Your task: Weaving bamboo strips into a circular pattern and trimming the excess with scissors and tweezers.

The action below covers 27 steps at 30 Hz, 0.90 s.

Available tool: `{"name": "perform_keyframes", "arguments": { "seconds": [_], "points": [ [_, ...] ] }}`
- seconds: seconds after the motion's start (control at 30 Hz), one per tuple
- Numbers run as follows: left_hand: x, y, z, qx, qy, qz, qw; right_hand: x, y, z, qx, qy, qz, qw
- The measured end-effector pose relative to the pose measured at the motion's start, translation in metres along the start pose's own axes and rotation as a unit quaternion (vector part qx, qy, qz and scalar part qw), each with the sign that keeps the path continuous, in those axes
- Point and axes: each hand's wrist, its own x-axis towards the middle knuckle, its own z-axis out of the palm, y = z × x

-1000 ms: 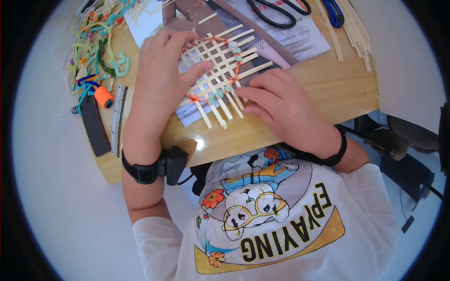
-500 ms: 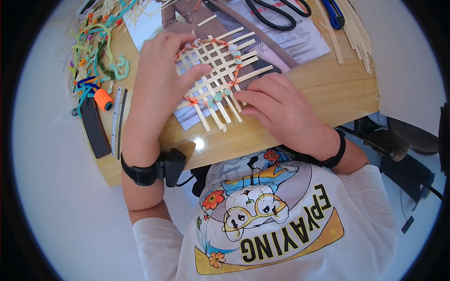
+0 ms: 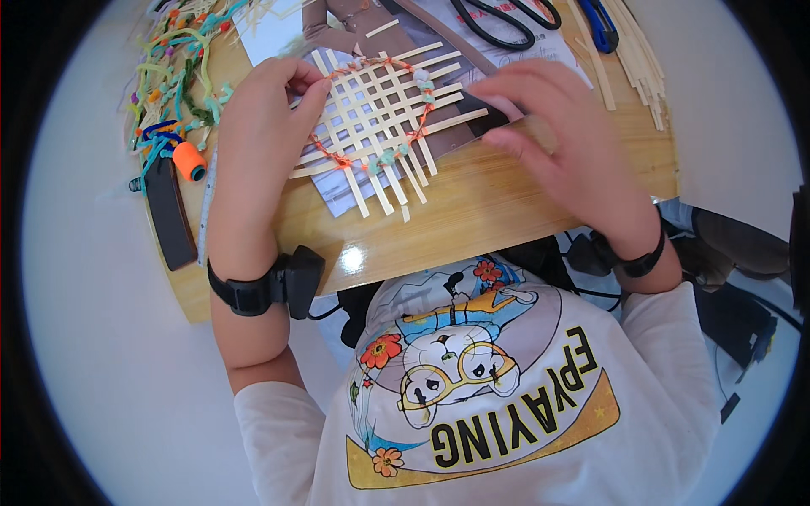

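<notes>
An open lattice of pale flat bamboo strips lies on the printed sheets, its strip ends sticking out on several sides. Over it runs a ring of orange cord strung with pale green and whitish beads. My left hand is closed at the lattice's far left edge, thumb and fingers pinching strip ends there; the fingertips are partly hidden. To the right, my right hand is raised off the lattice, thumb and fingers apart and holding nothing.
Black-handled scissors, a blue cutter knife and loose bamboo strips lie at the far right. Along the left are tangled coloured cords, an orange thread spool, a dark flat bar and a partly covered ruler.
My right hand has let go of the lattice's near right side, moved right and opened. My left hand has drawn back to the left edge, uncovering strips. The lattice has shifted slightly.
</notes>
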Motion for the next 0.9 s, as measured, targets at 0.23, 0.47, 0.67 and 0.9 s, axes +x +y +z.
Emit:
{"name": "perform_keyframes", "arguments": {
  "seconds": [0.23,0.47,0.67,0.9],
  "points": [
    [-0.002,0.019,-0.011,-0.025,0.175,0.153,0.972,0.067,0.016,-0.053,0.495,-0.203,0.110,0.838],
    [-0.002,0.019,-0.012,0.050,0.252,0.234,0.938,0.078,0.017,-0.034,0.477,-0.188,0.133,0.848],
    [-0.005,0.029,-0.015,0.101,0.247,0.296,0.917,0.069,0.014,0.010,0.371,-0.143,0.098,0.912],
    [-0.001,0.031,-0.016,-0.019,0.346,0.149,0.926,0.065,0.028,0.013,0.371,-0.029,0.143,0.917]
  ]
}}
